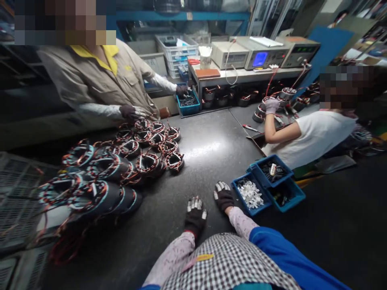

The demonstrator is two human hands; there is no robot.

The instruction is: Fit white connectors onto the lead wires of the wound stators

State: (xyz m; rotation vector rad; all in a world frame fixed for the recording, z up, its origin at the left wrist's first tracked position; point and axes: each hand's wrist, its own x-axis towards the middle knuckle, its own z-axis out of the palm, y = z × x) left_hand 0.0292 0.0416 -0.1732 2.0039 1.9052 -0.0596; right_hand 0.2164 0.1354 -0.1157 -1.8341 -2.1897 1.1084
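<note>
My left hand (196, 217), in a dark glove with white fingertips, rests on the black tabletop (205, 169) with its fingers stretched forward. Just to its right, my right hand (223, 196) lies on the same surface in a matching glove, fingers extended and a little bent. Neither hand holds anything that shows. Close beside my right hand is a blue bin of small white parts (250, 194). Farther off to the left stand several motor stators (148, 163) with copper and orange windings, some of them stacked on their sides.
Two more blue bins (282, 195) with dark parts adjoin the white-part bin. Across the table a person in a beige jacket (99, 80) reaches into a blue tray (189, 106). At right, a person in white (314, 133) handles stators near a shelf of test instruments (266, 52).
</note>
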